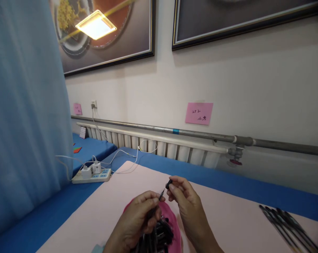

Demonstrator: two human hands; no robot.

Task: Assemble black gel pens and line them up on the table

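Observation:
My left hand [137,218] is closed round a thin black pen [155,207] whose tip points up and to the right. Just right of that tip, my right hand [183,200] pinches a small black pen cap [168,183] between thumb and fingertips. The cap and the pen tip are a short gap apart. Below the hands lies a pink tray [176,225] holding several black pen parts [161,233]. Both hands hover over a pale pink mat [101,214].
Several black pens [285,225] lie in a row at the mat's right edge. A white power strip [91,174] with chargers and cables sits on the blue table [227,184] at the left. A blue curtain [24,105] hangs left; a radiator [159,144] runs along the wall.

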